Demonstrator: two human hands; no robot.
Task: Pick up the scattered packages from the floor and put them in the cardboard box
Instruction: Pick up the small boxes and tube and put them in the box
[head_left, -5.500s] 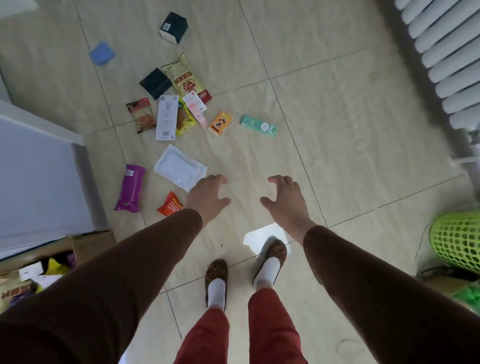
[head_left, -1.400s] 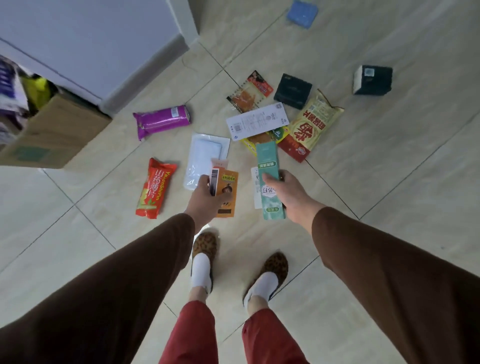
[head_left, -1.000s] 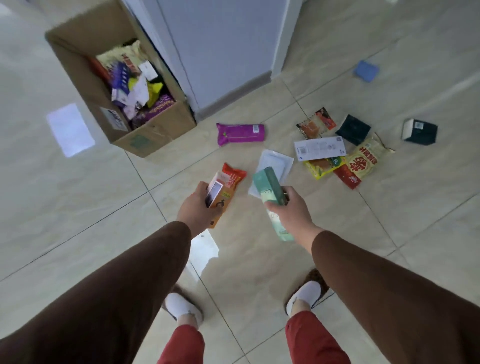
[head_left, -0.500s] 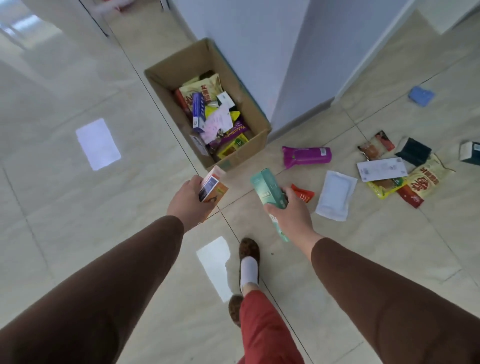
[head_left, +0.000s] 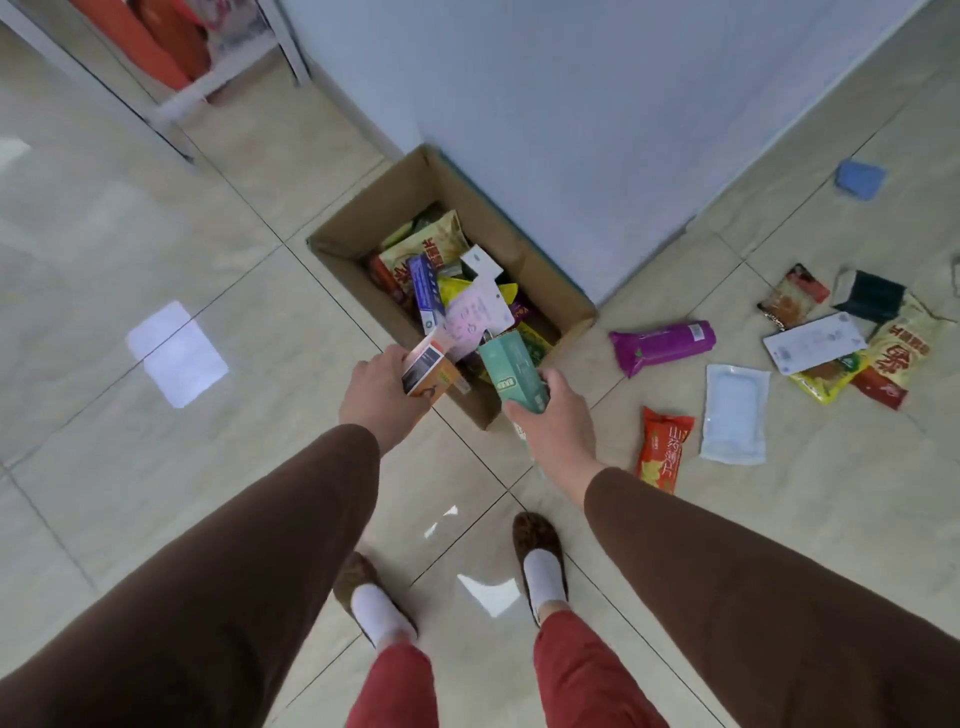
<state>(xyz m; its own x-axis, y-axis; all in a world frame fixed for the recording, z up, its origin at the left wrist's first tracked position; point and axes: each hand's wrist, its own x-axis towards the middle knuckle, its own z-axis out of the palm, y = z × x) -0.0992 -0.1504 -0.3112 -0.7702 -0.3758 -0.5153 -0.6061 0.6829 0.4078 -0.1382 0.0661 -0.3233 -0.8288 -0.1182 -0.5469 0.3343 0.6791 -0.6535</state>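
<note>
Soft daylight, floor glare, wide-angle distortion

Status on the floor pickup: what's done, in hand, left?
Done: brown cardboard box already holds many packets. In hand: left hand grips small orange carton, right hand teal carton, both over the box. Left: purple pouch, red snack bag, white flat pack, and more.

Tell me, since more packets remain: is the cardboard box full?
Not full. The cardboard box holds a heap of packets, but its inner walls still show above them.
</note>
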